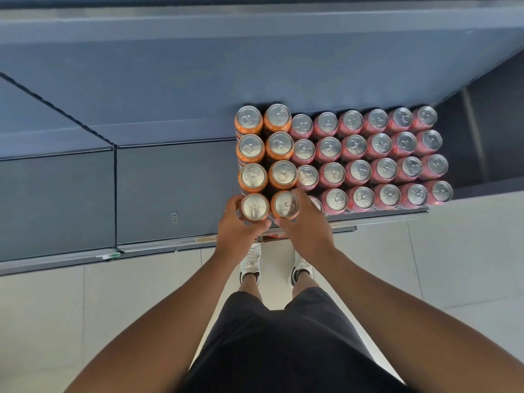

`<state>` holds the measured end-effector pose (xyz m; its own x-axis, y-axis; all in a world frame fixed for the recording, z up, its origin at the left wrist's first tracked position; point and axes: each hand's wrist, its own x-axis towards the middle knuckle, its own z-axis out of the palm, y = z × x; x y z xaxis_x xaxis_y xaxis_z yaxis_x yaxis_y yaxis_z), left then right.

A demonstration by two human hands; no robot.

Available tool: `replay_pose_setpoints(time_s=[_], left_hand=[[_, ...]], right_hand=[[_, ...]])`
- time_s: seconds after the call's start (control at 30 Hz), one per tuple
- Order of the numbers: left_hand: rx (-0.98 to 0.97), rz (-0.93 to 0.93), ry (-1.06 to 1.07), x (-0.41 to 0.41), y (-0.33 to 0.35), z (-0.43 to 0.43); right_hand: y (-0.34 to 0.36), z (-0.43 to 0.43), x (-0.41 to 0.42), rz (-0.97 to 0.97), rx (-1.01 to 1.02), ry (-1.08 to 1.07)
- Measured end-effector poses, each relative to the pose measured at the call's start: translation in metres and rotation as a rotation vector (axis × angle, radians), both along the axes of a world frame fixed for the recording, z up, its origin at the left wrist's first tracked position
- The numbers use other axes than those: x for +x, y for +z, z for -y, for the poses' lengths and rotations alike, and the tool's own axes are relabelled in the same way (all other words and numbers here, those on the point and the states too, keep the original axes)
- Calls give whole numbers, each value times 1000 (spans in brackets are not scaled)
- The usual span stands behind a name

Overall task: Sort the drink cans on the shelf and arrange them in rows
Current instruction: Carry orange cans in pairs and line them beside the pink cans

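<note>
Note bare silvery metal on can lids [329, 147]; glossy coat on orange cans [251, 150]; matt smooth grey shelf [175, 180]; faintly shiny floor tiles [467, 251]

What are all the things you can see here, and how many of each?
orange cans: 8, orange, two columns at the block's left end
red cans: 24, red, six columns right of the orange ones
shelf: 1, dark blue-grey, under the cans
floor: 1, pale tiles, below the shelf
shoes: 2, white and black, on the floor
shorts: 1, black, bottom centre
left hand: 1, grips the front-left orange can
right hand: 1, grips the front-right orange can
</note>
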<state>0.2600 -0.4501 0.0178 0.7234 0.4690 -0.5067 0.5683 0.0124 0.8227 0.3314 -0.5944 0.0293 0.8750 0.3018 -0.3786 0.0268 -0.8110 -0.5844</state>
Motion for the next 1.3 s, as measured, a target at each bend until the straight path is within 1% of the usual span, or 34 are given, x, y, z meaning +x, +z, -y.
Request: replay_pose_setpoints(time_s=[0.1,0.2,0.23,0.3,0.37,0.4,0.53,0.6,0.63,0.67,0.7,0.73,0.8,0.87,0.93,1.0,1.1,1.2,1.3], left_hand=[[-18,-9,-50,-1,-1,-5],[-43,-59,-126,-3,1,-15],[-32,-74,-139,-4,4,-17],[71,-67,-163,-6,12,-16],[262,28,-205,-6,21,-11],[390,90,-257,-5,24,-7],[899,251,-569,14,25,19],[1133,335,-661,28,27,42],[1220,360,-689,36,27,54],[1270,349,-728,44,27,65],[1297,297,-777,52,25,76],[1307,205,-832,59,20,86],[1310,-43,-950,67,12,101],[1357,-268,-1035,73,4,112],[1438,-374,-1056,78,-2,117],[1466,-414,-1065,86,-4,121],[1459,-445,-1050,94,-3,123],[1447,-405,-989,92,-9,120],[1478,-359,-952,87,-16,118]], right_hand=[[1,0,-1,4,12,-11],[9,5,2,4,13,15],[12,9,3,5,5,28],[18,21,5,0,-20,44],[23,37,8,5,-40,32],[26,46,11,8,-59,23],[35,92,33,19,-130,-34],[36,121,50,54,-145,-84],[34,136,59,70,-154,-113],[31,151,70,83,-163,-144],[28,165,82,98,-178,-164],[24,179,93,116,-207,-155],[14,203,114,161,-309,-36],[3,224,129,195,-418,140],[-7,237,140,254,-486,284],[-14,243,148,309,-512,365],[-22,246,155,305,-521,419],[-26,247,155,306,-517,421],[-26,246,156,297,-507,422]])
